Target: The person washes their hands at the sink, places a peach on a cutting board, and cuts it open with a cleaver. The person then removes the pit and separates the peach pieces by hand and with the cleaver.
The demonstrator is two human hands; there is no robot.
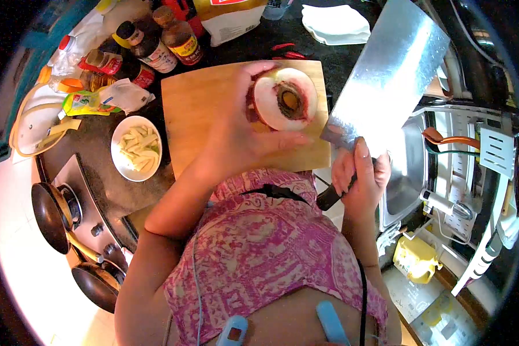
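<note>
A halved round fruit (265, 102), pale flesh with a brown pit in a reddish hollow, stands on the wooden cutting board (199, 95), its cut face toward the camera. My left hand (242, 124) is wrapped round its left side, somewhat blurred. My right hand (363, 176) is closed on the dark handle of a wide cleaver (386, 69). The blade is raised, right of the board, its flat side showing. Left of the board, a white bowl (116, 151) holds several pale cut sticks (138, 149).
Sauce bottles (181, 43) and packets stand at the back left. Red chillies (291, 56) and a white square dish (336, 24) lie behind the board. The sink (403, 179) is at right, with utensils (496, 151) beyond. Pans (52, 216) sit on the stove at left.
</note>
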